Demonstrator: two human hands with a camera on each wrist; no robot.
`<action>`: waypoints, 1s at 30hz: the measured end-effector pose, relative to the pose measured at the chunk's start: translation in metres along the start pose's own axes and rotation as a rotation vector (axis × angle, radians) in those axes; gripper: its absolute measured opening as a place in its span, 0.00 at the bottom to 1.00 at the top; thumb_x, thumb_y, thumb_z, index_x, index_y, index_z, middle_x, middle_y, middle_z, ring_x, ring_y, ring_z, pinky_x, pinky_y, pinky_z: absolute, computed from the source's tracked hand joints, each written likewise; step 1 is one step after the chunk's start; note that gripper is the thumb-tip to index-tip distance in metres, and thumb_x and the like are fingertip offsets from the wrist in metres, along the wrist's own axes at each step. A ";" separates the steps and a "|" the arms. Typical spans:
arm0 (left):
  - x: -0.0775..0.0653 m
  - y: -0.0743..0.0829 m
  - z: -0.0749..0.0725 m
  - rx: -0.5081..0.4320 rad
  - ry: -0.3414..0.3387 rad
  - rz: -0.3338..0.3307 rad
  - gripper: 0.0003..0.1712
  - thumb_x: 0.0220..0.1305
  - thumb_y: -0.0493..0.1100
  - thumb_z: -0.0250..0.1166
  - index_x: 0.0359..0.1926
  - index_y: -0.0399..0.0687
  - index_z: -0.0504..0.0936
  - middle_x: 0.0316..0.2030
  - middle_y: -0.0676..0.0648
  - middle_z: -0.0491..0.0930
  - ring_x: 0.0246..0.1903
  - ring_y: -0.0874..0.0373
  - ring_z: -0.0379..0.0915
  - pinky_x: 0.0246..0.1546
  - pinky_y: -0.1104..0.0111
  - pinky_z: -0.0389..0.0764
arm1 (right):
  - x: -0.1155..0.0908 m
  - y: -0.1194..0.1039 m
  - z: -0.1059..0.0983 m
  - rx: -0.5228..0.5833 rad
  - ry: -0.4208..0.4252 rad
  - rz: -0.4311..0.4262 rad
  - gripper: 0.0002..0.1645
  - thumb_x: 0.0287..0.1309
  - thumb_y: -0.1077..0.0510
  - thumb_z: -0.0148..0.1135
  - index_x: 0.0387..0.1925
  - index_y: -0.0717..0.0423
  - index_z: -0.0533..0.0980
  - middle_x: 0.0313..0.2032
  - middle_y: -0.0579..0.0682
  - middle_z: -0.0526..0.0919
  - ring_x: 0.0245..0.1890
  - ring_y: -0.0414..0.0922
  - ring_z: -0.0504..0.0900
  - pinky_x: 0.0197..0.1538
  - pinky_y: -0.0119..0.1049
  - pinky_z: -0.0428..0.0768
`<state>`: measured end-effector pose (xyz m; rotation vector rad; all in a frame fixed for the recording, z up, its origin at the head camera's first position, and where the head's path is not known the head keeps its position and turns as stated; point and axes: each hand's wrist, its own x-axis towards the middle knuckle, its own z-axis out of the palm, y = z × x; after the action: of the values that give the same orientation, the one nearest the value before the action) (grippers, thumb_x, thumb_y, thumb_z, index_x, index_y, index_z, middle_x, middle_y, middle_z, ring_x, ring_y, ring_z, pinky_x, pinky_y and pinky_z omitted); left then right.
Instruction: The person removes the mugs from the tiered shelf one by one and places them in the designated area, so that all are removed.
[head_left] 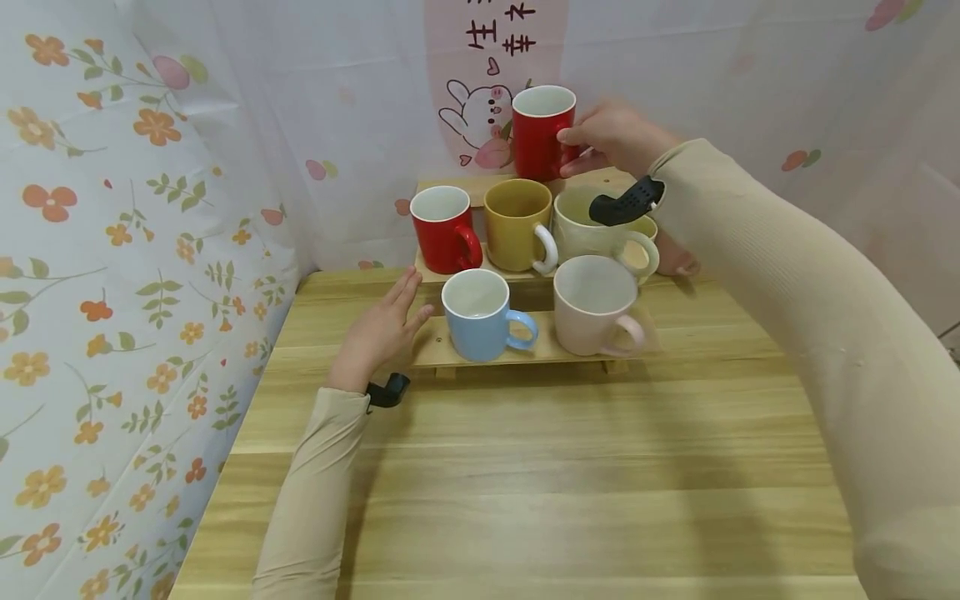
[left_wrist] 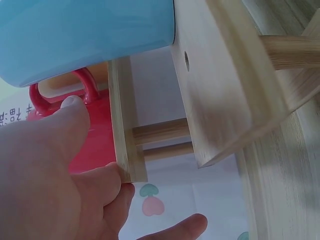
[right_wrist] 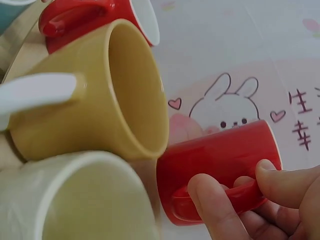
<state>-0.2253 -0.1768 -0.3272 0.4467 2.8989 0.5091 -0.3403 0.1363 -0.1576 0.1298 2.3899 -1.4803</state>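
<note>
Holding upper red mug [head_left: 534, 142] by handle [right_wrist: 184, 205] with right grip [head_left: 618, 140]; touching rack edge [left_wrist: 125, 157] with left grip [head_left: 377, 337], spread wide; leaving gap between blue mug [head_left: 478, 327] and pink mug [head_left: 588, 312].

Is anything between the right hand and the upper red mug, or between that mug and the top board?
Nothing visible. The right hand grips the upper red mug by its handle. Nothing shows between it and the top board, though contact is unclear. The mustard mug stands lower, in front.
</note>
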 end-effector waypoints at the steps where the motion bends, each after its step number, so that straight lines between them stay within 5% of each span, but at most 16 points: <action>1: 0.000 0.000 -0.001 0.002 0.001 0.001 0.40 0.74 0.60 0.42 0.76 0.48 0.40 0.76 0.48 0.36 0.73 0.45 0.47 0.68 0.48 0.58 | 0.000 0.002 -0.003 0.008 -0.006 0.003 0.14 0.67 0.54 0.54 0.43 0.63 0.72 0.27 0.49 0.79 0.24 0.41 0.82 0.35 0.27 0.83; 10: -0.001 -0.002 -0.001 -0.002 0.010 -0.003 0.38 0.74 0.57 0.43 0.76 0.47 0.41 0.76 0.49 0.36 0.71 0.43 0.52 0.67 0.47 0.59 | -0.005 0.013 -0.019 -0.022 -0.001 0.041 0.16 0.68 0.50 0.53 0.45 0.60 0.71 0.33 0.48 0.75 0.26 0.40 0.83 0.41 0.24 0.81; 14: 0.000 -0.004 0.000 -0.002 0.016 -0.006 0.38 0.74 0.56 0.43 0.76 0.47 0.41 0.76 0.49 0.36 0.70 0.42 0.54 0.67 0.47 0.59 | -0.006 0.018 -0.026 -0.010 -0.009 0.042 0.15 0.67 0.50 0.53 0.39 0.59 0.74 0.31 0.47 0.76 0.27 0.39 0.83 0.56 0.29 0.76; 18: 0.000 -0.004 -0.001 -0.003 0.016 -0.006 0.38 0.74 0.56 0.43 0.76 0.47 0.41 0.76 0.49 0.36 0.70 0.42 0.53 0.67 0.47 0.59 | -0.009 0.025 -0.036 -0.014 -0.026 0.008 0.15 0.68 0.49 0.53 0.33 0.56 0.77 0.29 0.45 0.78 0.28 0.38 0.84 0.72 0.40 0.58; 25: 0.002 -0.002 -0.002 0.011 0.011 -0.003 0.39 0.74 0.57 0.43 0.76 0.46 0.41 0.76 0.49 0.36 0.69 0.41 0.55 0.66 0.47 0.61 | -0.017 0.037 -0.049 -0.034 -0.021 -0.004 0.16 0.68 0.48 0.52 0.32 0.54 0.78 0.30 0.44 0.78 0.31 0.37 0.85 0.73 0.43 0.57; 30: 0.004 -0.002 -0.003 0.015 0.008 -0.003 0.39 0.74 0.57 0.43 0.76 0.46 0.41 0.76 0.48 0.36 0.69 0.40 0.56 0.65 0.46 0.62 | -0.019 0.042 -0.057 0.069 -0.040 -0.013 0.15 0.67 0.53 0.54 0.28 0.56 0.79 0.27 0.45 0.79 0.29 0.39 0.85 0.52 0.28 0.79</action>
<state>-0.2302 -0.1781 -0.3251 0.4429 2.9125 0.4893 -0.3254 0.2082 -0.1644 0.0998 2.3140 -1.5576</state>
